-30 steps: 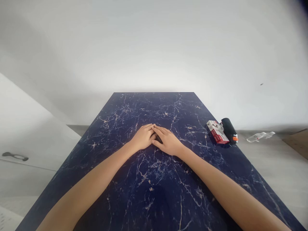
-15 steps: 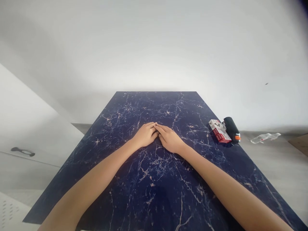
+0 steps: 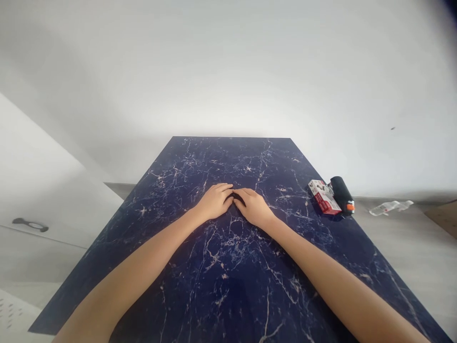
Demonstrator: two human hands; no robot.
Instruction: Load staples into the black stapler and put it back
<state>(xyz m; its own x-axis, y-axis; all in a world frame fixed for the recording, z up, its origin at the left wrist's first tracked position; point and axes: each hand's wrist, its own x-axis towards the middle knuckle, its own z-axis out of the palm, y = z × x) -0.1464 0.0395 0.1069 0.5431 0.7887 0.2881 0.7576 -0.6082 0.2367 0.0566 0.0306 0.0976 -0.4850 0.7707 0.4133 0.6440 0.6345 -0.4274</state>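
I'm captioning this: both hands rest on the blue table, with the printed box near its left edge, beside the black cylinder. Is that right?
Not quite: the head view shows the printed box near the right edge of the blue table. It is beside the black cylinder, and the left hand and right hand rest on the table.

- Surface (image 3: pixel 228 267): deep navy blue, marbled with branching white veins and pinkish flecks
- Box (image 3: pixel 324 196): white and red, with print
- Cylinder (image 3: pixel 341 193): black, with an orange patch at one end
- Bottle (image 3: pixel 390 207): clear, with a small red mark
- Wall (image 3: pixel 228 71): plain pale grey
- Handle (image 3: pixel 26 222): dark grey
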